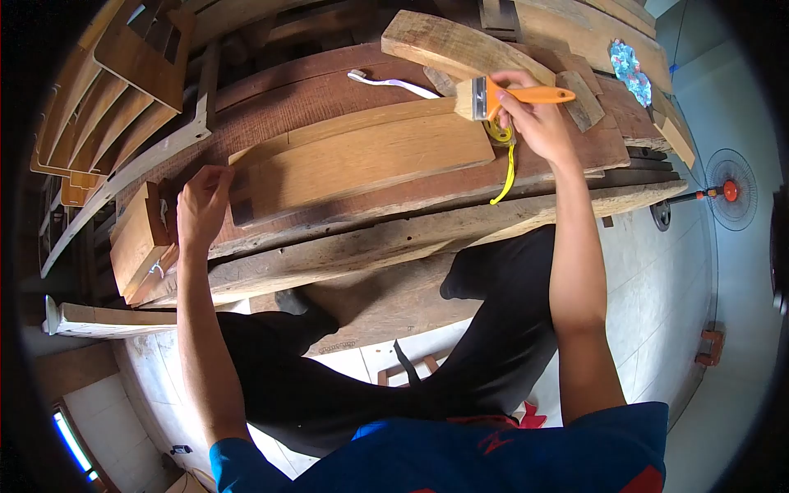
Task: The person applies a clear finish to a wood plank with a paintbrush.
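Note:
My right hand (536,123) is closed around the orange handle of a flat paintbrush (549,95). Its pale bristles point left, over the right end of a smooth wooden board (370,156). At the board's left end, my left hand (203,207) pinches the edge between thumb and fingers. The board lies lengthwise on a reddish-brown plank. Partly hidden below the brush is a yellow tape measure (506,168), its tape curving toward me. A white toothbrush (394,83) rests behind the board.
A thick curved timber piece (452,45) lies behind the brush. Wooden shelving (123,74) stands at the far left, above a wood block (141,238). A crumpled patterned cloth (629,72) sits at the back right. A fan (730,191) stands on the right.

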The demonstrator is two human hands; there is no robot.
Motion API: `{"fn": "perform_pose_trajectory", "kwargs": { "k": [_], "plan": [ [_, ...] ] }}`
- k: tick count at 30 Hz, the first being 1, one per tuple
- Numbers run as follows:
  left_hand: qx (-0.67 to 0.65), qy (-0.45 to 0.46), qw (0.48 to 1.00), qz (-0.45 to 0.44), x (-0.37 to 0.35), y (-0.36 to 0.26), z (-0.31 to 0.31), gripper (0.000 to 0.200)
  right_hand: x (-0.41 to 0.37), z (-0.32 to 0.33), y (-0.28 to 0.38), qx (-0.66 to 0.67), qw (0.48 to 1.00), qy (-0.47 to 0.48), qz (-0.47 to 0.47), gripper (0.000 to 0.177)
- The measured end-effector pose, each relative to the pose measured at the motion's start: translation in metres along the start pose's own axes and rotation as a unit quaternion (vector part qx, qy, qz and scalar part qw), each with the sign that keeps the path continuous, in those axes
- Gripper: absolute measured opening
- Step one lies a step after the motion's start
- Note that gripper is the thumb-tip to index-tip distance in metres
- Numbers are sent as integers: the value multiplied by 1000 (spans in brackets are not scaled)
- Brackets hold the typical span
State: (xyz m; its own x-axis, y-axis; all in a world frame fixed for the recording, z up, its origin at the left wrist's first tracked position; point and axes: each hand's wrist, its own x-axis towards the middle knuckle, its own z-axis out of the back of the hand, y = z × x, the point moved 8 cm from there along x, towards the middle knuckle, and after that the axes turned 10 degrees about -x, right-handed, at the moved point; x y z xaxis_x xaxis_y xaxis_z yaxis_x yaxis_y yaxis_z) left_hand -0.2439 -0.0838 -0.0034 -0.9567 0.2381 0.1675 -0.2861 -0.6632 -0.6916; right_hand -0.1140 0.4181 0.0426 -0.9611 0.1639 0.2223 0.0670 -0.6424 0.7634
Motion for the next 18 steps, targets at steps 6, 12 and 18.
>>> {"fn": "perform_pose_trajectory", "kwargs": {
  "k": [6, 12, 18],
  "plan": [
    [9, -2, 1000, -7, -1, 3, 0, 35, -9, 25, -29, 39, 996, 14, -79, 21],
    [-1, -2, 999, 34, -3, -12, 2, 34, -11, 24, -32, 39, 995, 55, -68, 21],
    [-11, -1, 1000, 22, -3, -9, 2, 34, -13, 20, -22, 30, 994, 49, -90, 23]
  ]
}}
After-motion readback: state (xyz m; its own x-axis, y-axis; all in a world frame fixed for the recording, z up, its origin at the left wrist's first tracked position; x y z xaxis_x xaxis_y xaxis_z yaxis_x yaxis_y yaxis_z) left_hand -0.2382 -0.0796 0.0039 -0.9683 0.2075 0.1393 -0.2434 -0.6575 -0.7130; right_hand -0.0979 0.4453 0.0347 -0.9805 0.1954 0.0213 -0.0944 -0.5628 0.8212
